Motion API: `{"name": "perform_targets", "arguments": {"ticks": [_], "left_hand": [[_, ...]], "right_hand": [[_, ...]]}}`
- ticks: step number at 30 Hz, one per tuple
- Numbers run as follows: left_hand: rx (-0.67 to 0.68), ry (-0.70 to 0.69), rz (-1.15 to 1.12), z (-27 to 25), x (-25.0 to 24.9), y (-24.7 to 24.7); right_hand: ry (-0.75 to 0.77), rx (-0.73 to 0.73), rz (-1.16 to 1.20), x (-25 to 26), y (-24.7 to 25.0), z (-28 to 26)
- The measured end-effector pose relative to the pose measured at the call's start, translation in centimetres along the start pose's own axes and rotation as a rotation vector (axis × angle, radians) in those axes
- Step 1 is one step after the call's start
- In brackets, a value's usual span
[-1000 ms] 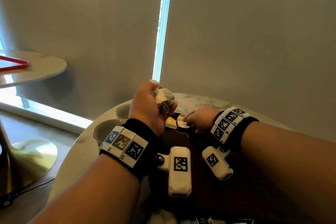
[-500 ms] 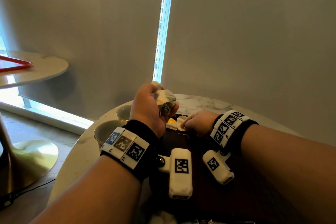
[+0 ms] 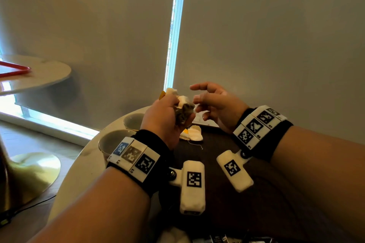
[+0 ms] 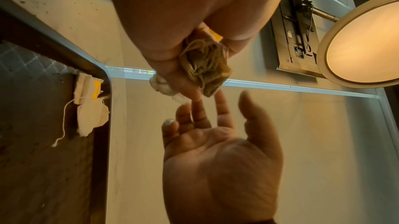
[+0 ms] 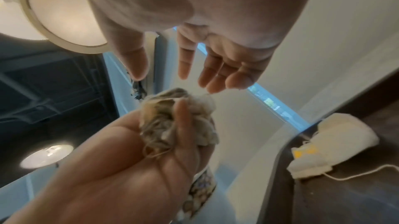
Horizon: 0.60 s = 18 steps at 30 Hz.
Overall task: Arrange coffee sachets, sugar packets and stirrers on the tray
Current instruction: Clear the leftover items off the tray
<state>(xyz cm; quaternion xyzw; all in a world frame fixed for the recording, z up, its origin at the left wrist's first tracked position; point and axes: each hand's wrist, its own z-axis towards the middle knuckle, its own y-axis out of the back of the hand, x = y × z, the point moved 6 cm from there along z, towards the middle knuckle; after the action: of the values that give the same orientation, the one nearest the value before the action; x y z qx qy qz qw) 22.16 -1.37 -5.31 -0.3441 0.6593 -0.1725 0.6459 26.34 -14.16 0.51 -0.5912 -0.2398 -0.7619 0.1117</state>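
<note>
Nearest the camera, both forearms reach forward over a dark tray [image 3: 227, 163] that lies on a round marble table [image 3: 83, 167]. Each wrist wears a black band with white coded tags and a white camera block hanging below it.

The left hand [image 3: 164, 118] is raised above the tray's far end with its fingers curled tightly round a bunch of sachets [image 3: 183, 108]. The bunch is crumpled, pale and brownish, with loops of thin string, and a yellow tag [image 3: 162, 95] pokes out at the top of the fist. From the right wrist view, the bunch [image 5: 172, 125] bulges out of the fist, with one finger pressed across it.

The right hand [image 3: 215, 104] hovers just beside the bunch, holding nothing. Its fingers are spread and only loosely bent, and the fingertips [image 5: 212, 89] point at the sachets, very close to them; whether they touch cannot be told.

Below the two hands, two white sachets [image 3: 192, 134] lie together in the tray's far left corner, tight against the rim. One shows a yellow tag, and a white string [image 4: 62, 125] trails from them across the dark tray floor.

Left of the tray, two glass cups [image 3: 112, 142] stand on the table near its edge.

Farther off, a grey roller blind covers the window, with a bright strip of daylight in its gap. At far left stands a second round table [image 3: 43, 73] with a red frame on it.
</note>
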Motion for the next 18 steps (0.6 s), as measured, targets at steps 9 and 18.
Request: {"name": "perform_targets", "arguments": {"ticks": [9, 18], "left_hand": [[0.022, -0.023, -0.004, 0.2, 0.0, 0.1], [-0.030, -0.032, 0.027, 0.1, 0.0, 0.1]], "right_hand": [[0.058, -0.138, -0.201, -0.4, -0.5, -0.4], [-0.032, -0.239, -0.039, -0.8, 0.5, 0.1]]}}
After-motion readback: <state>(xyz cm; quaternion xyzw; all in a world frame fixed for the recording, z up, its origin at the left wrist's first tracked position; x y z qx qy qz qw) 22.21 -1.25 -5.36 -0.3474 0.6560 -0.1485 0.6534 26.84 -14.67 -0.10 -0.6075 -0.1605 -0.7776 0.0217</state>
